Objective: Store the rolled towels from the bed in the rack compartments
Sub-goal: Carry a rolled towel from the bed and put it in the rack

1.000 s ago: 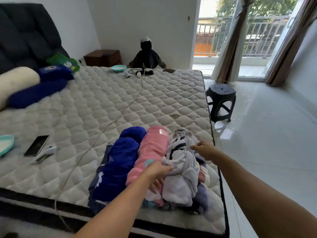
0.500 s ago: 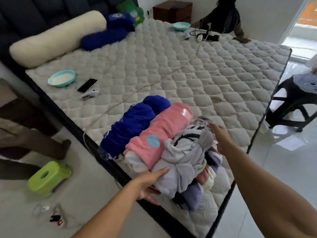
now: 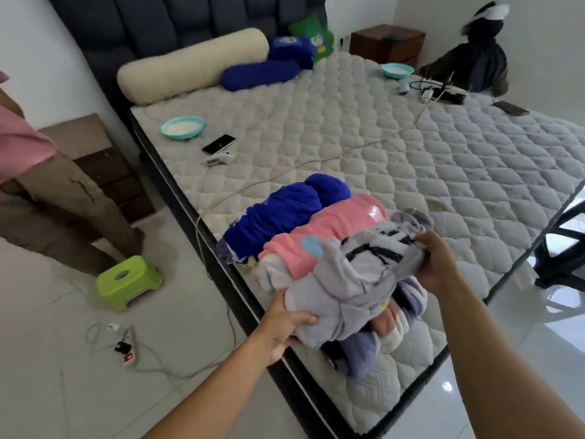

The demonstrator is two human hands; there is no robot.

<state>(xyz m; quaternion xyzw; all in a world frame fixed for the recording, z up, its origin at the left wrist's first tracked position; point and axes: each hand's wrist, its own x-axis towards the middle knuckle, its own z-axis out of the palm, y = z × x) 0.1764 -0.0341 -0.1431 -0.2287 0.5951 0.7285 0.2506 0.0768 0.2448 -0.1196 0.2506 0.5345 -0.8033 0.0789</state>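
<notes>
Several rolled towels lie piled at the near corner of the bed. A grey towel with black stripes is on top. My left hand grips its near end from below, and my right hand grips its far end. Beside it lie a pink roll and a blue roll. Under the grey one more rolls show, purple and striped. No rack is in view.
A person's legs stand at the left by a green step stool. A power strip with cables lies on the floor. A black stool stands right of the bed. A phone, bowls and a cable lie on the mattress.
The camera has swung left and down. My left hand went from on top of the pile to under the grey towel's near end, and my right hand closed on its far end.
</notes>
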